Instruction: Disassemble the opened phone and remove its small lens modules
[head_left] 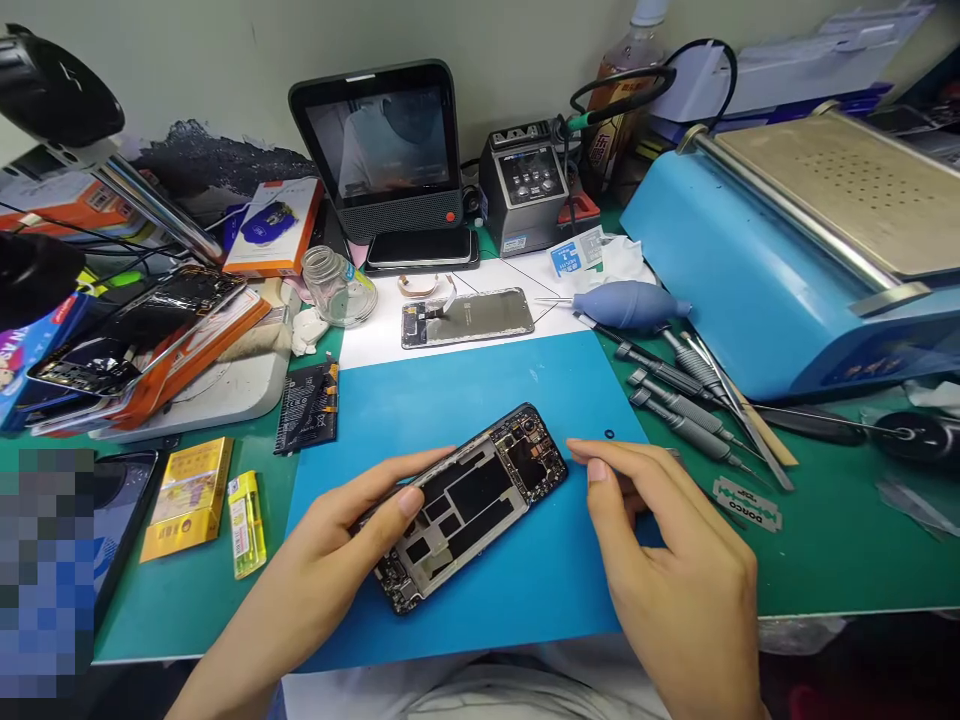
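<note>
My left hand (pixel 360 535) grips an opened phone frame (pixel 472 500) by its lower left part, thumb on top and fingers along the far edge. The phone is tilted above a blue mat, its bare inside facing up, with a circuit board and camera area (pixel 531 450) at the upper right end. Just right of that end is my right hand (pixel 652 540), index finger stretched out and thumb close beneath it. Nothing visible lies in its fingers, and its other fingers are partly hidden. A small black ring (pixel 609 434) rests on the mat's edge behind the right hand.
Behind the blue mat (pixel 375 400) lie a detached screen (pixel 480 318), a glass jar (pixel 337 288) and a blue air blower (pixel 630 303). A battery (pixel 307 405) sits left. Screwdrivers (pixel 690 420), a razor blade (pixel 748 504) and a blue heating plate machine (pixel 750 270) are right.
</note>
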